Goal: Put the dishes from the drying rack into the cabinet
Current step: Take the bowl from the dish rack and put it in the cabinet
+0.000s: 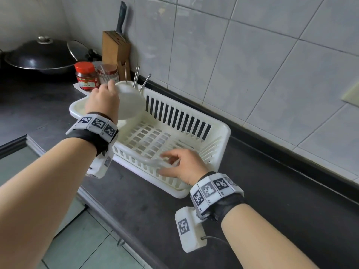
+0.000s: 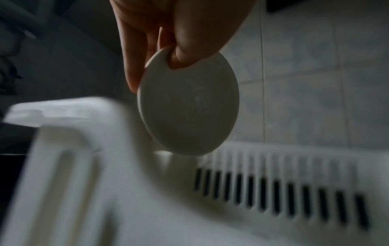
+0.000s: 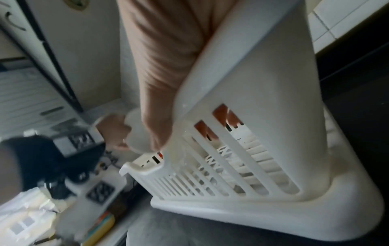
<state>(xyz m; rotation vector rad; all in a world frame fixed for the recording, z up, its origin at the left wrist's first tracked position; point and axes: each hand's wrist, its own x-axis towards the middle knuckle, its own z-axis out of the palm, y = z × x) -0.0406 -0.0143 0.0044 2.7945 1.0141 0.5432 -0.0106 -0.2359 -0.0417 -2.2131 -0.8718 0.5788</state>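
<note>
A small white dish (image 1: 130, 101) hangs on edge above the left end of the white drying rack (image 1: 223, 133). My left hand (image 1: 104, 96) pinches its rim; in the left wrist view the thumb (image 2: 183, 55) lies on the dish (image 2: 189, 108) and the fingers sit behind it. My right hand (image 1: 167, 164) grips the rack's near rim, fingers inside and thumb outside. In the right wrist view that hand (image 3: 157, 66) lies against the rack wall (image 3: 273, 116), fingertips showing through the slots. The rack's slatted floor looks bare.
Metal chopsticks (image 1: 136, 78) stand in the rack's far-left holder. Beyond it are a red-lidded jar (image 1: 85, 76), a knife block (image 1: 114, 51) and a lidded black wok (image 1: 38, 55). A tiled wall backs the dark counter (image 1: 272, 191). A cabinet door (image 1: 11, 156) sits below at left.
</note>
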